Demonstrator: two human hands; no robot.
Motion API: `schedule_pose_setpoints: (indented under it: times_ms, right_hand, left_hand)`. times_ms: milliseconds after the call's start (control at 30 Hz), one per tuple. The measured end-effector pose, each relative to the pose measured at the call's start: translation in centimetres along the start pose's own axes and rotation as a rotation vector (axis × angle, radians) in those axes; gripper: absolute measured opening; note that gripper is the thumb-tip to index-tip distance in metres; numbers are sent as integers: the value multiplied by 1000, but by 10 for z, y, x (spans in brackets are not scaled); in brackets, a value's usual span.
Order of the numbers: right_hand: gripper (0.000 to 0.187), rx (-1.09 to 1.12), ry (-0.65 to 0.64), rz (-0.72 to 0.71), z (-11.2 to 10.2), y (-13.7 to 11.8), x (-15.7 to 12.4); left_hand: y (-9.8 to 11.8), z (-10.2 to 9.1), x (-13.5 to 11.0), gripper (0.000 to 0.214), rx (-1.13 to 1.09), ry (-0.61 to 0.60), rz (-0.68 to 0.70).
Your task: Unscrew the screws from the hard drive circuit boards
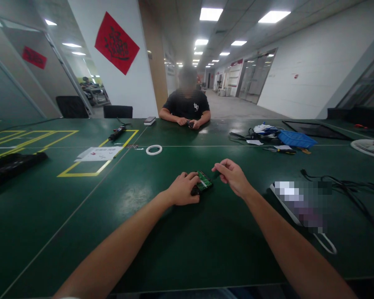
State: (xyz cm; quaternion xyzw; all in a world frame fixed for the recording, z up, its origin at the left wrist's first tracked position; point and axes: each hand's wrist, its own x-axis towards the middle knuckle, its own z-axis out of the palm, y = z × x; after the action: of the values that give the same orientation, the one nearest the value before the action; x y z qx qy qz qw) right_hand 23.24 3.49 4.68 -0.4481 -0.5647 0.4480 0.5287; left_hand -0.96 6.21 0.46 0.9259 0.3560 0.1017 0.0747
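Observation:
A small green circuit board (205, 181) with dark edges lies on the green table, in front of me near the middle. My left hand (184, 189) grips it from the left, fingers over its far edge and thumb at the near side, covering part of it. Just right of the board, my right hand (232, 176) is raised a little above the table, thumb and forefinger pinched together. Whatever is between those fingertips, if anything, is too small to make out. The right hand does not touch the board.
Across the table (137, 232) sits a person (187, 104) holding a small dark object. A white tape roll (153, 150) lies beyond my left hand. To the right are a phone-like device (294, 205), black cables (345, 182), pliers (280, 151) and a blue pouch (296, 138).

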Motion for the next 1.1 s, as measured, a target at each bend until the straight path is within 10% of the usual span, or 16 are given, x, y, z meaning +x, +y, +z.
schedule_pose_setpoints:
  times_ms: [200, 533, 833, 1100]
  right_hand:
    - [27, -546, 210, -323, 14, 7, -10]
    - [19, -789, 455, -585, 2, -8, -20]
    - [15, -1062, 159, -317, -39, 27, -70]
    - [16, -1135, -14, -51, -20, 35, -87]
  left_hand:
    - [-1, -1, 2, 66, -49, -19, -16]
    - [3, -3, -2, 104, -88, -30, -178]
    - [10, -1, 16, 109, -26, -72, -329]
    - [18, -12, 33, 106, -66, -23, -510]
